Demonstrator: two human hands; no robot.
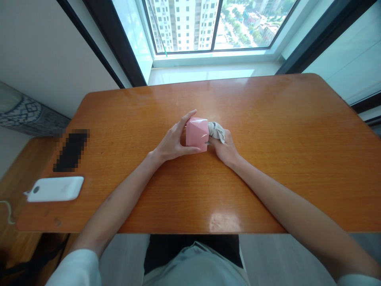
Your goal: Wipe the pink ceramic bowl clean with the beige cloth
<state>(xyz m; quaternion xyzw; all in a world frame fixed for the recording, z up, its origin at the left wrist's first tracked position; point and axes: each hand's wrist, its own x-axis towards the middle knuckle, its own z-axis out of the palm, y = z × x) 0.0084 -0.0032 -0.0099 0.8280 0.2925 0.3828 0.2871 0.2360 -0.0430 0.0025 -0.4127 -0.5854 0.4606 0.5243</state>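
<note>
A pink faceted box (197, 133) stands near the middle of the orange wooden table (268, 159). My left hand (173, 140) wraps around its left side, thumb under the front edge and fingers over the top. On the box's right side my right hand (225, 147) holds a crumpled white cloth (216, 130) that touches the box.
A white flat device (56, 189) with a cord lies at the table's left front. Behind it sits a dark blurred-out object (71, 151). A large window (208, 24) runs along the far side. The table's near edge is close to my body.
</note>
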